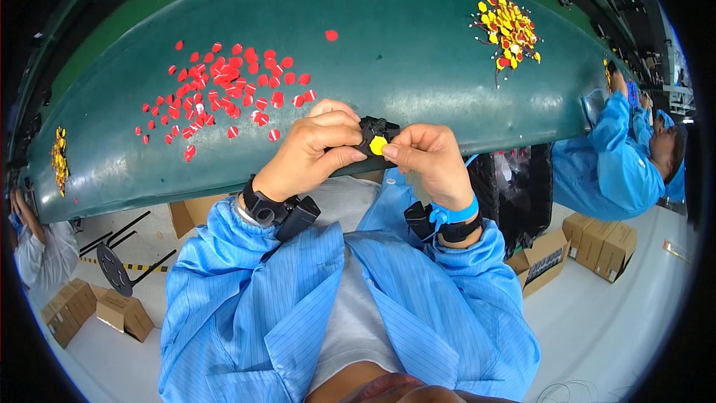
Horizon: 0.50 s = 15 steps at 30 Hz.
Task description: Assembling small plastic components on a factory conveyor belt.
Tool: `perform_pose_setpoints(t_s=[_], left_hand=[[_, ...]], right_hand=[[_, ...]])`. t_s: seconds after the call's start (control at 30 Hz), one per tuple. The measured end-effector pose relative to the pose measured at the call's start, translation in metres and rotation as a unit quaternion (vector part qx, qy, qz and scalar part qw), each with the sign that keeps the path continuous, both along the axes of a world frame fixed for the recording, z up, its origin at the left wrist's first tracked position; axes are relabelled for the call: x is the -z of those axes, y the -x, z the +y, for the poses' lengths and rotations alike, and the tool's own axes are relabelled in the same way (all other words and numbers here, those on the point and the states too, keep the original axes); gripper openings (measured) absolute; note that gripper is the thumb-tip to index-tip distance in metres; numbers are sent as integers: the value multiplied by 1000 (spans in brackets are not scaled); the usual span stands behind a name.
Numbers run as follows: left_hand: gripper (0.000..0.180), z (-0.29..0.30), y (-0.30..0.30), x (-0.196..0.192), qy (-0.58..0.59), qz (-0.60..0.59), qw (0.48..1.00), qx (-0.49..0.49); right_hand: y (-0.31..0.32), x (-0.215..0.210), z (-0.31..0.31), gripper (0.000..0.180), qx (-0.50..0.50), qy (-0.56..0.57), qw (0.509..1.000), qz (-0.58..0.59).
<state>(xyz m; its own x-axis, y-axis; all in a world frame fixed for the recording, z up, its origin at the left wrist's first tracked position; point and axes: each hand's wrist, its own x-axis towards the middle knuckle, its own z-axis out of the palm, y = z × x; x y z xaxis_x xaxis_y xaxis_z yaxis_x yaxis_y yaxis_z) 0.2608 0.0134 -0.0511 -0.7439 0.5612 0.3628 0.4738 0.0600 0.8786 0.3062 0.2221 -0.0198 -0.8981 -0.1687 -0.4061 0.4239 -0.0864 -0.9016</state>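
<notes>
Over the table's near edge, my left hand (317, 142) grips a small black part (370, 128) with an uneven outline. A flat, roundish yellow piece (378, 145) lies against the part's near side. My right hand (434, 160) pinches that piece between thumb and fingers at its right edge. Whether the piece is fixed to the black part, I cannot tell. To the left of my hands, many small red discs (277, 99) lie scattered, some crossed by a pale line. Farther off at the right is a heap of yellow and red pieces (511, 26) with thin dark leads.
The green tabletop (388, 45) curves across the view. A smaller yellow pile (59, 160) sits at its left end. Co-workers sit right (611, 157) and left (48, 250). A black-lined bin (522, 194), cartons (600, 242) and a dark round stool (114, 270) stand below.
</notes>
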Motion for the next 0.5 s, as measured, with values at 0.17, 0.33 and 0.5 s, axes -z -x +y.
perform_pose_setpoints(t_s=[0.17, 0.33, 0.5], left_hand=[[16, -3, 2, 1, -6, -17, 1000, 11], [15, -5, 5, -2, -2, -24, 1000, 20], [16, -6, 6, -3, 6, -16, 1000, 20]], right_hand=[[-1, 2, -4, 9, 2, 14, 1000, -5], [0, 0, -6, 9, 5, -12, 1000, 11], [-2, -1, -9, 10, 16, -31, 999, 25]])
